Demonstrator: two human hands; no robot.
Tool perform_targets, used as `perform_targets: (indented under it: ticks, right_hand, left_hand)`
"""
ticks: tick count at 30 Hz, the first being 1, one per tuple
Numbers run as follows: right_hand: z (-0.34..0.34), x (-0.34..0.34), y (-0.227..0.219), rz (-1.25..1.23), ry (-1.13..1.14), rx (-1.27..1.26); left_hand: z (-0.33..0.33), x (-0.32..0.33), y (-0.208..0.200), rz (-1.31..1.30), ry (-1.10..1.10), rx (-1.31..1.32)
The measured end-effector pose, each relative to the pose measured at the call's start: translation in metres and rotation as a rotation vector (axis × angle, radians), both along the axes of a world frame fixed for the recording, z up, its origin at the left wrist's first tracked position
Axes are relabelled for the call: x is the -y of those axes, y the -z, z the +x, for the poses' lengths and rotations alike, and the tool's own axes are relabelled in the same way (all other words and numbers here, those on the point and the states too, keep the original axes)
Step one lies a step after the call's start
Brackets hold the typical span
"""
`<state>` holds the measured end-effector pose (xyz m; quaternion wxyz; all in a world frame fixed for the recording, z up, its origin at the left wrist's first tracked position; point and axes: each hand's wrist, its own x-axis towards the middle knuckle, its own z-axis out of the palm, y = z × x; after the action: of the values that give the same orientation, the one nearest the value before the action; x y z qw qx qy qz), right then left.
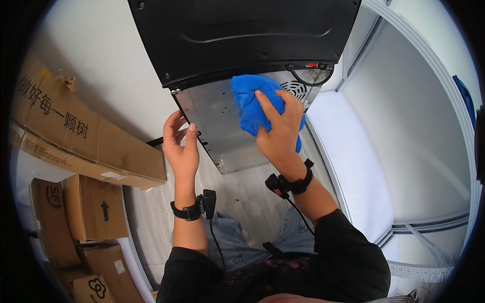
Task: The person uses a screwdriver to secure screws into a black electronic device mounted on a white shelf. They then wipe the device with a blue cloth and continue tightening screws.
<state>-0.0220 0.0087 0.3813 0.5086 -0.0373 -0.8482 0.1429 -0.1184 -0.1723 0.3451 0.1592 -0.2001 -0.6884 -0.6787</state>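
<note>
My right hand (pixel 281 123) presses a bunched blue cloth (pixel 251 96) against the bare metal panel (pixel 212 108) of a tall appliance. Its fingers are bent over the cloth, with the thumb pointing up-left. Part of the cloth hangs below the palm. Beside the panel's left edge is my left hand (pixel 181 146), its fingers bent along the side and its thumb at the edge; the fingertips are partly hidden. Above the panel juts the appliance's black top (pixel 247 35). Small dark slots and a round vent (pixel 294 90) mark the metal. Both wrists wear black straps with small boxes and cables.
At the left lie a long cardboard carton (pixel 91 131) and several stacked brown boxes (pixel 98 212). A black cable (pixel 310 83) loops below the black top's right corner. White panels with a grey metal frame (pixel 424 222) stand on the right, above a grey wood-look floor (pixel 151 217).
</note>
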Motion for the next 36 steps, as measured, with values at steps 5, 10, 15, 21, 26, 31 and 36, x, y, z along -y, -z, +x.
perform_targets:
  ticks: [5, 10, 15, 21, 26, 31, 36]
  right_hand:
    - [-0.010, 0.031, -0.026, 0.076, -0.125, -0.029]
    - [-0.026, 0.043, -0.038, 0.084, -0.089, 0.042]
    - [-0.005, 0.004, -0.038, 0.076, 0.032, 0.064]
    - [-0.008, 0.006, -0.029, 0.078, 0.037, 0.031]
    - [-0.024, 0.047, -0.045, 0.082, -0.075, 0.078]
    - [-0.004, 0.013, -0.043, -0.060, -0.031, 0.105]
    - [0.015, -0.032, -0.038, -0.051, 0.130, 0.038]
  left_hand:
    - [0.009, -0.003, -0.027, 0.031, 0.098, -0.145]
    - [0.010, -0.008, -0.034, -0.056, 0.153, -0.264]
    - [0.015, -0.011, -0.038, -0.090, 0.104, -0.225]
    - [0.012, -0.011, -0.035, -0.091, 0.077, -0.251]
    - [0.013, -0.013, -0.036, -0.105, 0.093, -0.261]
    - [0.015, -0.011, -0.036, -0.228, 0.021, -0.269]
    - [0.017, -0.011, -0.042, -0.255, 0.017, -0.257]
